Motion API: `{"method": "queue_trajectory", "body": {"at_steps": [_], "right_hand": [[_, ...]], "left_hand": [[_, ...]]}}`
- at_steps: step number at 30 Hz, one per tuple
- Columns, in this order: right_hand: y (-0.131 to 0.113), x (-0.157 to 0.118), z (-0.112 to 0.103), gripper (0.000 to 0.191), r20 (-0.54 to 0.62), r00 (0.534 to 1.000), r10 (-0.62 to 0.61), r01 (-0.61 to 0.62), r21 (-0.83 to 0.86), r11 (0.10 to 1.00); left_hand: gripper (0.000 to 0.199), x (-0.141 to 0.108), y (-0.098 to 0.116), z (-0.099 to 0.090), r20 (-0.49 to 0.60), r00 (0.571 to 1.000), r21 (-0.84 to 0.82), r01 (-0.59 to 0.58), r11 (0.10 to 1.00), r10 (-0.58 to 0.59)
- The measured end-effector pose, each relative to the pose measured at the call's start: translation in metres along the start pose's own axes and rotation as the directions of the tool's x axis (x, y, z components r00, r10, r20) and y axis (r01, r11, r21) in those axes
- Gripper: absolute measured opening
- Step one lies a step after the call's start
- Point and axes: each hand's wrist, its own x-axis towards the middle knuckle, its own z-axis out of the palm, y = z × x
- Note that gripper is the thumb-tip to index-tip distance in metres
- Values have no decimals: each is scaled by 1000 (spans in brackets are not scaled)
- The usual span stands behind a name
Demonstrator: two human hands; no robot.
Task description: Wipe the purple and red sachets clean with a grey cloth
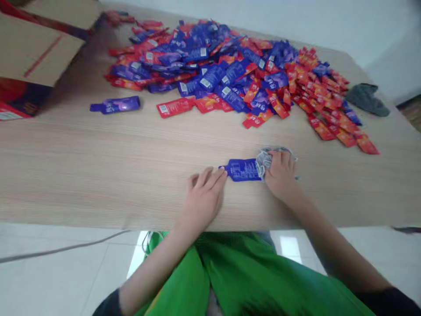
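One purple pouch (244,170), seemingly mid-wipe!
Pin neck (228,168) under half-open left hand (204,197); rub evenly, right hand (282,177) curled round grey cloth (264,160).

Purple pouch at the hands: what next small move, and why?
With the right hand, probably slide the grey cloth left along the purple pouch: the cloth covers only its right end, its printed middle lies bare, and the left hand touches the narrow end.
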Motion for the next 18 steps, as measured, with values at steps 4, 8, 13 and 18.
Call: {"method": "queue_trajectory", "body": {"at_steps": [4, 8, 13, 18], "right_hand": [[-39, 2, -14, 36, -136, 978, -160, 180, 147, 973], [-75, -5, -7, 39, -63, 920, -386, 391, 149, 908], [-73, -7, 2, 33, 7, 923, -385, 385, 26, 923], [-45, -7, 1, 32, -42, 962, -271, 272, 15, 962]], "left_hand": [[48, -1, 1, 0, -9, 1000, 22, -7, 1000, 8], [45, -2, 2, 0, -27, 1000, 36, 1, 999, 0], [50, -1, 2, 0, -30, 1000, 25, 5, 1000, -4], [50, -2, 2, 1, -21, 1000, 24, 11, 1000, -11]]}}
